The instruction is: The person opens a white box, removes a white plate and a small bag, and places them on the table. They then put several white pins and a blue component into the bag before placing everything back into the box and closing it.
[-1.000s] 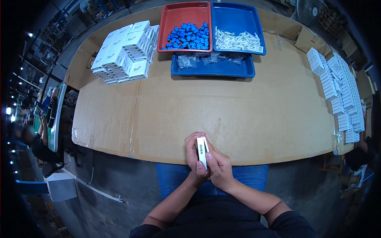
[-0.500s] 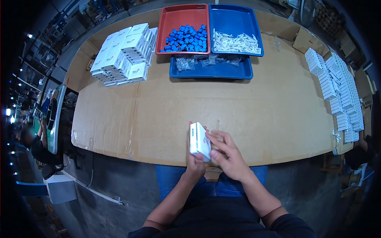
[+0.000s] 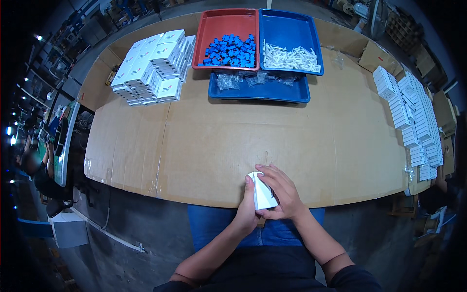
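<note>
A small white box (image 3: 263,193) is held between my two hands, over the near edge of the cardboard-covered table. My left hand (image 3: 247,207) grips its left side, the thumb lying along the box. From the right, my right hand (image 3: 283,193) wraps it, fingers over the top and thumb low near the bottom edge. A plain white face shows, with a dark mark on the side by my right fingers. The rest of the box is hidden by my hands.
White boxes (image 3: 141,68) are stacked at the back left. A red tray (image 3: 226,22) holds blue plastic pieces; a blue tray (image 3: 287,27) holds white plugs. Beneath, another blue tray (image 3: 258,95) holds clear bags. Rows of white boxes (image 3: 413,117) line the right side. Someone (image 3: 44,173) sits far left.
The box has turned in my hands, from its printed face to a plain one, and moved slightly right and nearer. My right hand has closed around it.
</note>
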Motion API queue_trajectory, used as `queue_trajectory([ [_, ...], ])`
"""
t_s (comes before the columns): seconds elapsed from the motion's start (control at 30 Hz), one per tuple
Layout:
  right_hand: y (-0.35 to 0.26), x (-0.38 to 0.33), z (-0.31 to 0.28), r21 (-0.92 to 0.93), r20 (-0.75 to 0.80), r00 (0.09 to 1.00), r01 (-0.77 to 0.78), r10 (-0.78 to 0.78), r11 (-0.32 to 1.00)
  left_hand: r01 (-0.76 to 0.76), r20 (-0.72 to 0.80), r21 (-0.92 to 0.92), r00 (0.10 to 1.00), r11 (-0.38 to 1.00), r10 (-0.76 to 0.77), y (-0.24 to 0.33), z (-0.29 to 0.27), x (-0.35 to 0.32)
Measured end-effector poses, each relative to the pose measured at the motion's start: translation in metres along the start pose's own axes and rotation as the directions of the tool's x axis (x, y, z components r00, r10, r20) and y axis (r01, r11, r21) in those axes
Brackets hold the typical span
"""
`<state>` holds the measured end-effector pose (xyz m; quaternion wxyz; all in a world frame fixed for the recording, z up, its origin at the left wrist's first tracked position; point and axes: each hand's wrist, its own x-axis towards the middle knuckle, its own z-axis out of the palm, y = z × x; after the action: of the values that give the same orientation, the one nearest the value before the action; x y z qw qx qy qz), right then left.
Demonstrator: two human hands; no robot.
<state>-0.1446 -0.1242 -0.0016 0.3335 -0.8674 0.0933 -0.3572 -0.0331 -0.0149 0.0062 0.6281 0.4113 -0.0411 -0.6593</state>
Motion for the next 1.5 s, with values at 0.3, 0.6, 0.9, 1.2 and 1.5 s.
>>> queue_trajectory([
  [0.3, 0.005, -0.007, 0.01, 0.022, -0.1, 0.991, 0.087, -0.085, 0.996, -0.003, 0.0, 0.021, 1.0, 1.0, 0.003, -0.003, -0.006, 0.003],
  [0.6, 0.011, -0.013, 0.023, 0.068, -0.123, 0.991, 0.067, -0.058, 0.995, 0.018, -0.046, 0.043, 0.999, 0.999, -0.016, -0.003, -0.01, 0.003],
  [0.9, -0.012, -0.001, 0.028, 0.657, -0.142, 0.826, -0.334, 0.546, 0.676, -0.588, 0.285, 0.656, 0.773, 0.473, 0.566, -0.007, -0.011, 0.015],
  [1.2, -0.009, -0.004, 0.01, 0.184, 0.04, 0.973, -0.231, 0.227, 0.955, -0.353, -0.041, 0.231, 0.928, 0.907, 0.371, 0.004, -0.023, 0.022],
  [1.5, 0.004, -0.01, 0.024, -0.019, 0.013, 0.996, -0.084, 0.084, 0.996, -0.268, -0.179, 0.361, 0.92, 0.893, 0.349, -0.012, -0.026, 0.024],
])
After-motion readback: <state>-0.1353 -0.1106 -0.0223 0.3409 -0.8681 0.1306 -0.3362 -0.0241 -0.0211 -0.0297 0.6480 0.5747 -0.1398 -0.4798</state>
